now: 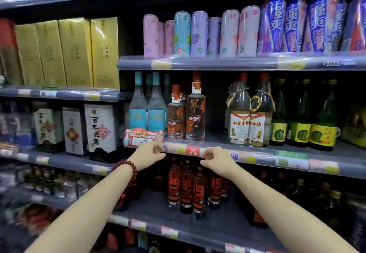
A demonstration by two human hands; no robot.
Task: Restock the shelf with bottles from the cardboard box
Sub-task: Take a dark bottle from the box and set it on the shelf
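Both my hands reach to the front edge of the middle shelf (pixel 257 156). My left hand (pixel 150 153), with a red bead bracelet on its wrist, has its fingers curled at the price-label strip (pixel 184 150). My right hand (pixel 215 158) pinches the same strip a little to the right. On that shelf stand two clear bottles with red floral labels (pixel 195 112) and blue-labelled bottles (pixel 147 106). An open gap lies on the shelf right of the red-labelled bottles. Red-labelled bottles (pixel 187 189) stand on the shelf below. No cardboard box is in view.
Clear bottles with cream labels (pixel 247 114) and dark green bottles (pixel 303 118) fill the right of the middle shelf. Pastel and blue cans (pixel 217 33) line the shelf above. Yellow boxes (pixel 77 53) and white gift boxes (pixel 101 128) stand at left. A red promotion tag (pixel 143 137) hangs by my left hand.
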